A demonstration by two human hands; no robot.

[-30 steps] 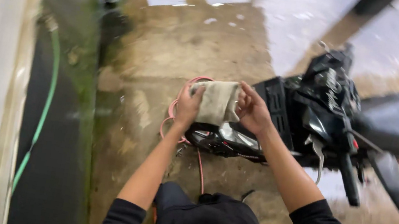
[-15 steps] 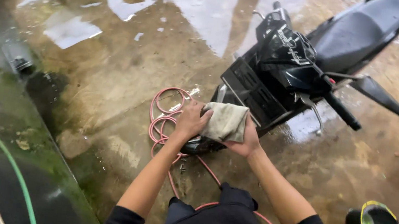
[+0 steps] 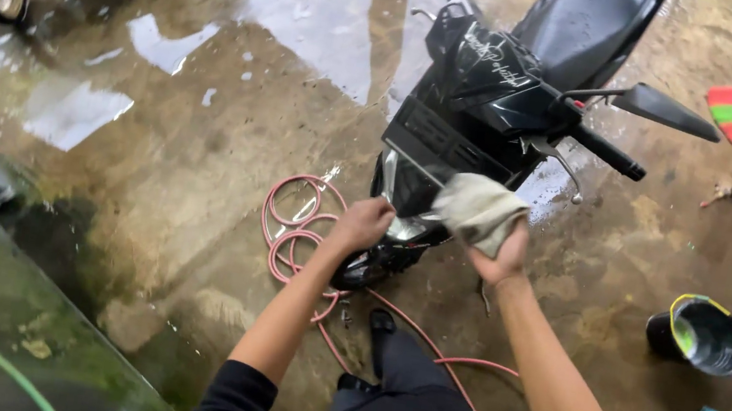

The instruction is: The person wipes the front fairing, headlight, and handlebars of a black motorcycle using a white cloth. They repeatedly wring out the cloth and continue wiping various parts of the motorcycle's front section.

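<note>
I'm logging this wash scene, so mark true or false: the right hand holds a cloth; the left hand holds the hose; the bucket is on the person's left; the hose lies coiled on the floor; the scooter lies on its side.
1. The right hand holds a cloth: true.
2. The left hand holds the hose: false, it rests on the scooter front.
3. The bucket is on the left: false, right.
4. The hose lies coiled: true.
5. The scooter lies sideways: false, upright.
</note>
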